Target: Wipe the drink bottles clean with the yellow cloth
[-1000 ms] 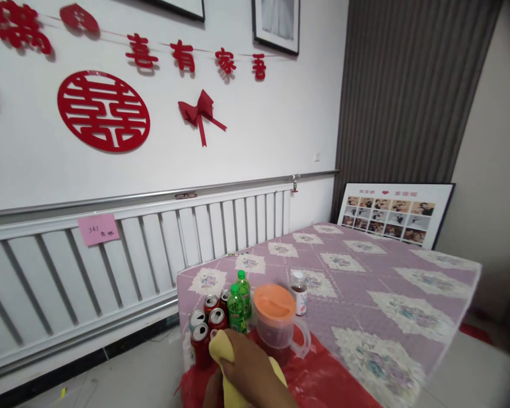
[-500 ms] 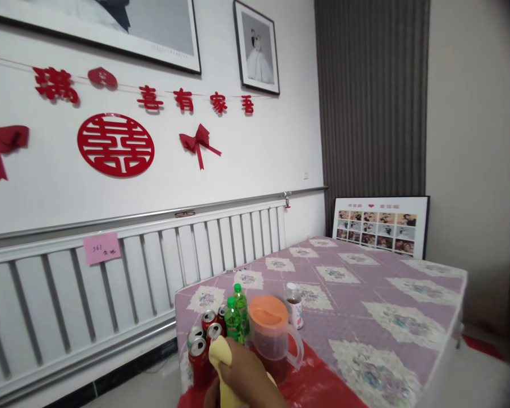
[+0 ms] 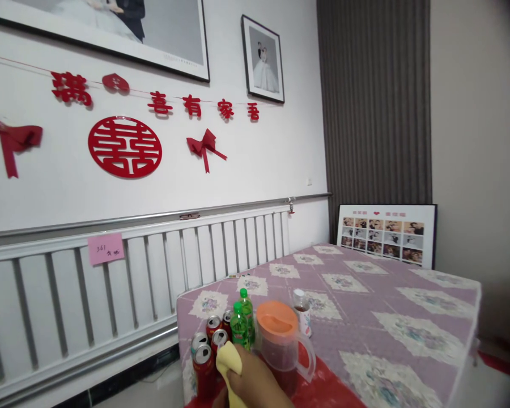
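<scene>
My right hand shows at the bottom edge, fingers closed round a yellow cloth. It sits just in front of a clear pitcher with an orange lid, holding dark liquid. Left of the pitcher stand several red drink cans and two green bottles. A small bottle with a white cap stands behind the pitcher. All rest on a red sheet at the corner of a table with a purple patterned cloth. My left hand is out of view.
A white slatted radiator cover with a pink note runs along the wall, left of the table. A framed photo collage leans against the far wall by a grey curtain. Red paper decorations and framed pictures hang above.
The camera has tilted up, so the wall pictures show more and the table sits lower in view. My right hand stays closed on the yellow cloth, lower in the frame.
</scene>
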`<state>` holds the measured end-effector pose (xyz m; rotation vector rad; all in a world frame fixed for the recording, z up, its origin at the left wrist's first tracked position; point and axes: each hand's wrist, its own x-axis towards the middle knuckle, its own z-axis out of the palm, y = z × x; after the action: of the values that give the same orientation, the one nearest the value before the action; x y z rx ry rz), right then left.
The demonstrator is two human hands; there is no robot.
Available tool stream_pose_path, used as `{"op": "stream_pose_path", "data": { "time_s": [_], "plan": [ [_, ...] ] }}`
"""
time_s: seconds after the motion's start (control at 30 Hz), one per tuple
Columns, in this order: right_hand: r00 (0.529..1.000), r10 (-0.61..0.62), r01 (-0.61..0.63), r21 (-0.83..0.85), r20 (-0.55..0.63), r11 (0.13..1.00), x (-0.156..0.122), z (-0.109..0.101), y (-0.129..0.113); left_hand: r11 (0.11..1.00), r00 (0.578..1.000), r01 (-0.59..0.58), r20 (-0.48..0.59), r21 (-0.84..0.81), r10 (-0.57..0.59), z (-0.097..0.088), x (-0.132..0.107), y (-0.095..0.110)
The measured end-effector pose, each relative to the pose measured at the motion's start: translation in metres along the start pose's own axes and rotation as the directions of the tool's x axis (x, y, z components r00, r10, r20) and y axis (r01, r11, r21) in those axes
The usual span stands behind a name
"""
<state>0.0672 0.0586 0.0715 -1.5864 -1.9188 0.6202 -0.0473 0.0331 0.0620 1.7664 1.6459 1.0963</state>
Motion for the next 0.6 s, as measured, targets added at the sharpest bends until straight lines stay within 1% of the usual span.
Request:
{"op": "stream_pose_path", "data": {
  "time_s": [0.13, 0.3, 0.4, 0.47, 0.6],
  "plan": [
    [1.0, 0.012, -0.012, -0.004, 0.002, 1.0, 0.001, 0.0, 0.001, 1.0, 1.0, 0.015, 0.012, -0.01, -0.015, 0.008, 0.021, 0.0],
    [0.999, 0.03, -0.03, -0.002, 0.022, 1.0, 0.0, -0.003, -0.001, 1.0, 0.999, 0.023, 0.023, -0.016, -0.023, 0.024, 0.05, 0.005],
    [0.998, 0.05, -0.05, 0.003, 0.026, 0.999, -0.001, -0.005, -0.002, 1.0, 1.0, 0.013, 0.02, -0.015, -0.013, 0.031, 0.056, 0.005],
    [0.999, 0.041, -0.042, 0.014, 0.019, 0.999, -0.001, -0.005, -0.002, 1.0, 1.0, 0.009, 0.013, -0.011, -0.009, 0.034, 0.057, 0.003],
    [0.999, 0.032, -0.032, 0.013, 0.025, 0.999, 0.0, -0.005, -0.002, 1.0, 1.0, 0.019, -0.008, 0.009, -0.019, 0.037, 0.063, -0.002]
  ]
}}
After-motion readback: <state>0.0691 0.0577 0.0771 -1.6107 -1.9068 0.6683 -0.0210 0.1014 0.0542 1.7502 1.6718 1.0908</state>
